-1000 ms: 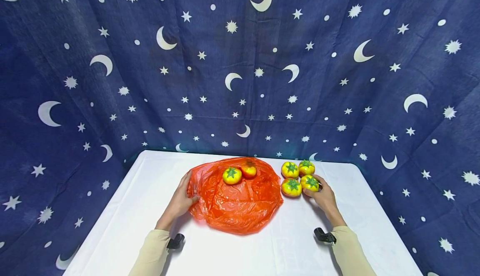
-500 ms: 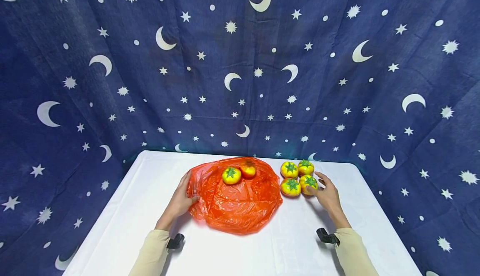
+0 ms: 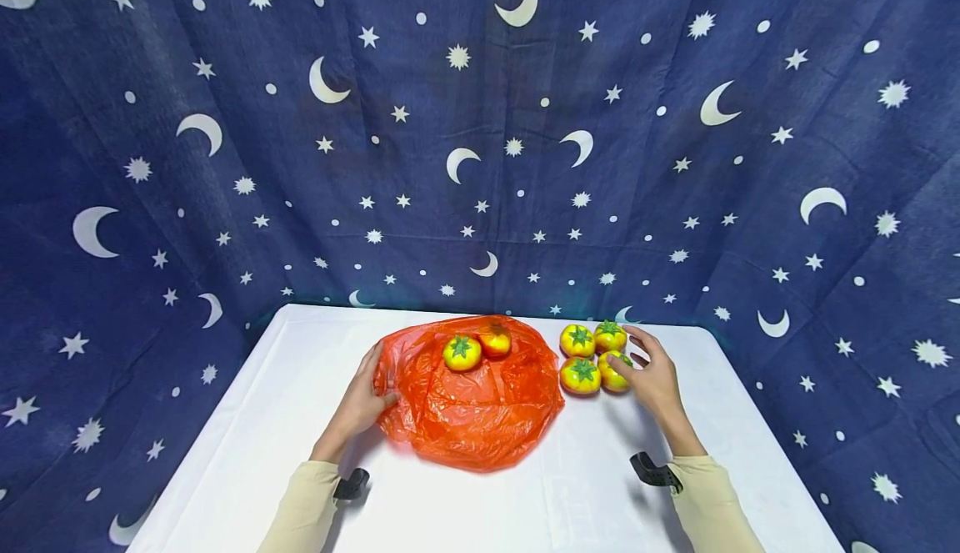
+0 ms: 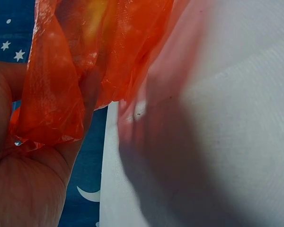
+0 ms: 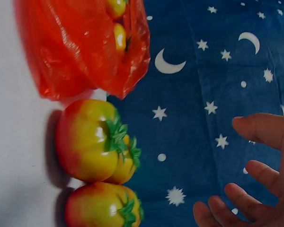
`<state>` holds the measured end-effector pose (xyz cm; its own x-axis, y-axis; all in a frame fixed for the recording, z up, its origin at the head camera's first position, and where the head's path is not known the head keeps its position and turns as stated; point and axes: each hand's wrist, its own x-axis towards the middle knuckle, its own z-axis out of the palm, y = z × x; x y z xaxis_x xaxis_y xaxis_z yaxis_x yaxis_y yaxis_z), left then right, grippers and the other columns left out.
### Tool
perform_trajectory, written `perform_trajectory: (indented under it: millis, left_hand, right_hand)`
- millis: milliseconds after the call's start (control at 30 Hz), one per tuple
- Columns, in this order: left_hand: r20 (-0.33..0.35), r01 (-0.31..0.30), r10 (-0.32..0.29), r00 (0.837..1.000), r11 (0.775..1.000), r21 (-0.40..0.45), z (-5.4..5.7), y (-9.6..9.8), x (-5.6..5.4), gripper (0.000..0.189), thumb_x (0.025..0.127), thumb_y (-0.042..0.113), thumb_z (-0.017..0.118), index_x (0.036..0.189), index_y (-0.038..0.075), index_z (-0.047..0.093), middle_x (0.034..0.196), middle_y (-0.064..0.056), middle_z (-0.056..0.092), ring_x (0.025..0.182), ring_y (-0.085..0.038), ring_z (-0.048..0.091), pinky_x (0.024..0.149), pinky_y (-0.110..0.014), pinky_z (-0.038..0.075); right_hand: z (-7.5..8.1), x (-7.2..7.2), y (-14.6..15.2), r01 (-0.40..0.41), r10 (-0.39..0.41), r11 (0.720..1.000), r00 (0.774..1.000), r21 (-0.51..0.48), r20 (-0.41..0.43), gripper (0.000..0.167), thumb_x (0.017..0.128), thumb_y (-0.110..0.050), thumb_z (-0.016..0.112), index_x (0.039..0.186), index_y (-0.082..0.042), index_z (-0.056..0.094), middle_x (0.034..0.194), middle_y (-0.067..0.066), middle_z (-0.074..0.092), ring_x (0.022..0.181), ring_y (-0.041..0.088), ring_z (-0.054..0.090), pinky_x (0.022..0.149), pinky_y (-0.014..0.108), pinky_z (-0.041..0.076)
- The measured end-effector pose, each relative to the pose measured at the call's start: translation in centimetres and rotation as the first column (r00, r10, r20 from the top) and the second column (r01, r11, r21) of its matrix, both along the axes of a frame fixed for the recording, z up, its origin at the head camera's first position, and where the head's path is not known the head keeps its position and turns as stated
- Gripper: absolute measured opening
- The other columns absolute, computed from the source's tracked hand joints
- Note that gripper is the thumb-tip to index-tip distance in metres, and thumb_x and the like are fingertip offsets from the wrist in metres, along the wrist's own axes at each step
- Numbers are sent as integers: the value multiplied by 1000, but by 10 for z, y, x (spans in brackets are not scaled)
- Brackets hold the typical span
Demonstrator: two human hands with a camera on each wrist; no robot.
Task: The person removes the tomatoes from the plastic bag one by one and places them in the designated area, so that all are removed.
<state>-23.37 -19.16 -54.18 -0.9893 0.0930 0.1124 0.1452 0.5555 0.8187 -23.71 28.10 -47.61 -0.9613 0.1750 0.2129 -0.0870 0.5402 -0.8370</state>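
Observation:
An orange-red plastic bag (image 3: 465, 428) lies spread on the white table. My left hand (image 3: 363, 403) holds its left edge; in the left wrist view, the bag's film (image 4: 52, 90) hangs between thumb and fingers. Two yellow-red tomatoes, one with its green top up (image 3: 462, 354) and one on its side (image 3: 496, 343), sit at the bag's opening. Right of the bag, several more tomatoes (image 3: 580, 376) stand in a tight cluster, tops up. Over the near right tomato (image 3: 613, 376) hovers my right hand (image 3: 656, 378), fingers spread and holding nothing; the right wrist view shows it apart from the tomatoes.
The white-covered table (image 3: 480, 511) ends in front of a dark blue curtain (image 3: 420, 153) printed with moons and stars. Black wrist cameras (image 3: 351, 484) are strapped at both sleeves. The tomato cluster stands close to the bag's right edge.
My right hand has let go of the near right tomato, pulled back slightly, then risen and moved a little away over the cluster. The left hand and bag have stayed put.

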Motion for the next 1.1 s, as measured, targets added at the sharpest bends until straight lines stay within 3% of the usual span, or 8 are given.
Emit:
perform_trajectory:
  millis: [200, 333, 400, 667, 767, 967, 1000, 1100]
  left_hand:
    - [-13, -4, 4, 1000, 1000, 8, 0, 1, 2, 100, 78, -4, 72, 158, 7, 14, 163, -18, 15, 147, -46, 23, 118, -60, 23]
    - [-9, 1, -1, 1000, 1000, 14, 0, 1, 2, 100, 77, -3, 72, 158, 7, 14, 164, -18, 14, 147, -46, 22, 118, -60, 22]
    - [-3, -3, 3, 1000, 1000, 17, -1, 1, 2, 100, 78, -3, 71, 158, 8, 13, 164, -16, 14, 148, -44, 21, 119, -59, 22]
    - [-25, 1, 0, 1000, 1000, 23, 0, 1, 2, 100, 77, -3, 73, 158, 9, 15, 163, -18, 16, 147, -46, 23, 118, -60, 22]
    - [-23, 2, -1, 1000, 1000, 21, 0, 1, 2, 100, 78, -3, 73, 158, 9, 15, 163, -18, 17, 147, -45, 23, 118, -60, 21]
    - [-19, 5, -5, 1000, 1000, 19, 1, 0, 0, 99, 78, -2, 73, 158, 8, 15, 163, -17, 16, 148, -44, 21, 119, -58, 20]
    - [-19, 4, -4, 1000, 1000, 19, 1, 0, 0, 99, 78, -2, 73, 158, 8, 15, 163, -17, 16, 149, -44, 21, 119, -58, 20]
    - [-20, 6, -5, 1000, 1000, 18, 0, 0, 0, 99, 78, -2, 72, 158, 8, 14, 163, -19, 16, 149, -44, 20, 119, -59, 20]
  right_hand:
    - [10, 0, -13, -38, 39, 999, 995, 10, -94, 60, 84, -10, 75, 139, -5, 51, 142, 18, 50, 132, 37, 48, 105, 49, 46]
    - [18, 3, -24, -60, 61, 998, 992, 11, -111, 58, 85, -11, 75, 138, -7, 53, 139, 15, 52, 129, 33, 51, 102, 31, 50]
    - [22, 5, -30, -77, 78, 997, 991, 12, -113, 57, 85, -12, 75, 138, -7, 53, 140, 14, 52, 129, 32, 52, 103, 28, 49]
    - [28, 7, -51, -139, 138, 990, 984, -4, -112, 56, 86, -11, 74, 137, -8, 53, 139, 17, 52, 126, 36, 53, 105, 51, 45]
    - [35, 10, -62, -157, 155, 987, 981, -11, -114, 55, 85, -11, 74, 136, -8, 54, 140, 17, 52, 127, 37, 52, 107, 44, 47]
    - [37, 9, -79, -219, 210, 973, 970, -66, -124, 53, 85, -6, 73, 135, -5, 55, 139, 19, 53, 129, 35, 53, 106, 42, 48]
    - [32, 6, -80, -228, 218, 971, 968, -68, -127, 53, 85, -7, 74, 135, -7, 56, 139, 17, 53, 129, 34, 53, 106, 50, 45]
    - [27, 4, -88, -242, 233, 969, 964, -58, -130, 53, 84, -8, 75, 134, -9, 57, 137, 16, 55, 127, 35, 55, 103, 51, 47]
